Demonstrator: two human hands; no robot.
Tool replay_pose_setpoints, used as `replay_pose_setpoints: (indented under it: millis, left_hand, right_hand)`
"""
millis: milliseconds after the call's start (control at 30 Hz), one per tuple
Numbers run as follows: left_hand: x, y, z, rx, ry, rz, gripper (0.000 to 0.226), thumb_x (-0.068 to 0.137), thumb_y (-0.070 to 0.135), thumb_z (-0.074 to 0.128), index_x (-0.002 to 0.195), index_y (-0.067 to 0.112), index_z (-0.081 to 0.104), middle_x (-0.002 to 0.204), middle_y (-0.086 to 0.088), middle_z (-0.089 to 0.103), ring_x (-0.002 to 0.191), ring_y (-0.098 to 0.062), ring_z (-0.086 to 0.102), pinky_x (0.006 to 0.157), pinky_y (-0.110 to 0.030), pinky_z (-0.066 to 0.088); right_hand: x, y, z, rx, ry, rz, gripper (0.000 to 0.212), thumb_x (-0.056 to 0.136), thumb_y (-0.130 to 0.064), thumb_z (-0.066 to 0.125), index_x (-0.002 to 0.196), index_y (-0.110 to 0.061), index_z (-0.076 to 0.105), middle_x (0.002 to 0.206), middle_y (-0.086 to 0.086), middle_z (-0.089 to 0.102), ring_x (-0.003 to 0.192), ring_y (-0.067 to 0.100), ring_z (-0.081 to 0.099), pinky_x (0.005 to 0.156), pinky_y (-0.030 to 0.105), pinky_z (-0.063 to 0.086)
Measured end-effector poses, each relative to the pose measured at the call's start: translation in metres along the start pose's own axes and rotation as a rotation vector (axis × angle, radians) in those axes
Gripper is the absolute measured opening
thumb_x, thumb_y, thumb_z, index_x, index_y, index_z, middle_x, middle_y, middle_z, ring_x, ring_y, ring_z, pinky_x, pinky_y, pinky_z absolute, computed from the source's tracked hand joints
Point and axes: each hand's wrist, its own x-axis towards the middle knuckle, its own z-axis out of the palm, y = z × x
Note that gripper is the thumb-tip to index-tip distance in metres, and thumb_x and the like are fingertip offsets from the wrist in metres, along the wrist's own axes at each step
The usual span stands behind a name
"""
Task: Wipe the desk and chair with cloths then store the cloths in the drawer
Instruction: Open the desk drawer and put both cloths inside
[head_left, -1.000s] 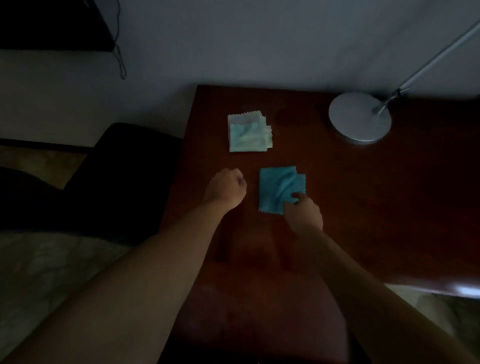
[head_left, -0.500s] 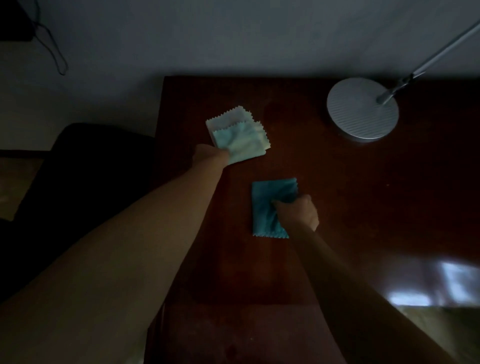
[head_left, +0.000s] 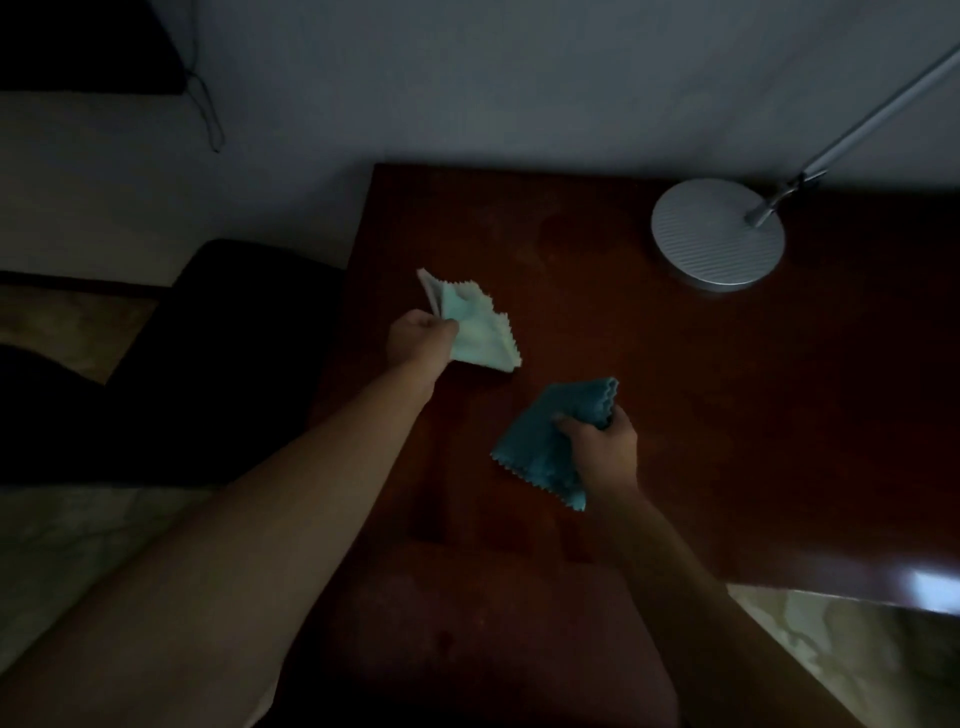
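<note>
Both cloths came up off the desk (head_left: 675, 415) in the last half second: left hand (head_left: 418, 345) pinches the pale cloth (head_left: 478, 332) far-left, right hand (head_left: 605, 449) grips the teal cloth (head_left: 540, 452) nearer, so wiping can probably start. Both are soft, folded, zigzag-edged; desk is glossy dark wood, with a round ribbed metal lamp base (head_left: 717, 234) far right.

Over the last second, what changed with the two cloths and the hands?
The left hand reached forward and gripped the pale cloth; the right hand closed on the teal cloth. Both cloths are now lifted, corners hanging. The lamp base stayed put on the desk.
</note>
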Motion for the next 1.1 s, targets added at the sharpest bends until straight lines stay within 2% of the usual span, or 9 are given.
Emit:
replay_pose_setpoints:
  millis: [133, 267, 367, 500, 633, 800, 933, 1033, 1100]
  left_hand:
    - [-0.056, -0.026, -0.037, 0.109, -0.016, 0.047, 0.015, 0.084, 0.009, 0.064, 0.096, 0.016, 0.059, 0.086, 0.005, 0.060, 0.076, -0.009, 0.058, 0.063, -0.027, 0.051]
    - [-0.115, -0.070, -0.066, 0.067, -0.079, 0.022, 0.031, 0.084, 0.003, 0.062, 0.110, 0.019, 0.055, 0.098, 0.006, 0.061, 0.086, -0.008, 0.059, 0.071, -0.032, 0.056]
    - [-0.151, -0.112, -0.088, 0.101, -0.134, 0.084, 0.042, 0.085, -0.002, 0.060, 0.112, 0.029, 0.052, 0.100, 0.009, 0.063, 0.090, -0.008, 0.062, 0.076, -0.033, 0.055]
    - [-0.173, -0.168, -0.121, 0.212, -0.151, 0.095, 0.060, 0.081, -0.002, 0.061, 0.095, 0.056, 0.052, 0.111, 0.003, 0.066, 0.094, -0.017, 0.067, 0.077, -0.045, 0.060]
    - [-0.180, -0.206, -0.138, 0.227, -0.127, 0.037, 0.050, 0.084, -0.006, 0.056, 0.107, 0.039, 0.052, 0.114, -0.006, 0.062, 0.094, -0.024, 0.065, 0.080, -0.049, 0.058]
    - [-0.170, -0.244, -0.150, 0.290, -0.155, -0.031, 0.047, 0.087, -0.002, 0.052, 0.121, 0.030, 0.048, 0.114, -0.010, 0.061, 0.093, -0.027, 0.063, 0.079, -0.048, 0.057]
    - [-0.171, -0.278, -0.174, 0.822, -0.057, 0.062, 0.064, 0.085, 0.011, 0.064, 0.144, 0.017, 0.039, 0.132, -0.014, 0.054, 0.117, -0.031, 0.054, 0.093, -0.042, 0.049]
    - [-0.175, -0.296, -0.176, 1.019, -0.208, 0.280, 0.048, 0.089, 0.019, 0.059, 0.136, 0.016, 0.051, 0.131, -0.009, 0.058, 0.120, -0.027, 0.053, 0.100, -0.038, 0.042]
    - [-0.178, -0.307, -0.176, 1.086, -0.330, 0.334, 0.034, 0.093, 0.029, 0.052, 0.124, 0.018, 0.061, 0.121, -0.004, 0.065, 0.112, -0.023, 0.059, 0.099, -0.036, 0.038]
  right_hand:
    - [-0.043, 0.013, -0.010, 0.045, -0.107, 0.006, 0.041, 0.082, -0.014, 0.077, 0.119, -0.017, 0.059, 0.109, 0.003, 0.070, 0.096, 0.023, 0.069, 0.087, 0.046, 0.058]
    - [-0.087, 0.041, -0.020, 0.002, -0.220, 0.030, 0.036, 0.084, -0.012, 0.075, 0.115, -0.018, 0.059, 0.105, 0.000, 0.069, 0.093, 0.018, 0.068, 0.081, 0.036, 0.058]
    - [-0.109, 0.072, -0.028, -0.088, -0.277, 0.022, 0.035, 0.083, -0.011, 0.075, 0.113, -0.017, 0.058, 0.104, 0.001, 0.068, 0.092, 0.016, 0.067, 0.075, 0.031, 0.057]
    - [-0.130, 0.116, -0.038, -0.239, -0.346, 0.054, 0.031, 0.082, -0.013, 0.076, 0.103, -0.026, 0.057, 0.103, -0.002, 0.068, 0.091, 0.018, 0.067, 0.081, 0.038, 0.058]
    - [-0.140, 0.147, -0.042, -0.349, -0.382, 0.077, 0.028, 0.085, -0.009, 0.072, 0.106, -0.022, 0.058, 0.102, -0.001, 0.068, 0.087, 0.013, 0.067, 0.069, 0.027, 0.054]
    - [-0.140, 0.169, -0.036, -0.477, -0.372, 0.103, 0.027, 0.087, -0.008, 0.064, 0.111, -0.020, 0.059, 0.104, 0.002, 0.068, 0.089, 0.018, 0.067, 0.075, 0.033, 0.056]
    - [-0.140, 0.175, -0.016, -0.563, -0.362, 0.129, 0.030, 0.087, -0.007, 0.061, 0.116, -0.017, 0.059, 0.101, 0.005, 0.069, 0.086, 0.023, 0.068, 0.074, 0.036, 0.059]
    - [-0.142, 0.173, 0.002, -0.596, -0.357, 0.111, 0.026, 0.088, -0.004, 0.055, 0.112, -0.012, 0.060, 0.092, 0.009, 0.069, 0.072, 0.023, 0.065, 0.058, 0.030, 0.051]
    - [-0.145, 0.167, 0.015, -0.501, -0.364, 0.130, 0.026, 0.088, 0.000, 0.054, 0.109, -0.011, 0.062, 0.091, 0.009, 0.070, 0.075, 0.024, 0.066, 0.064, 0.034, 0.054]
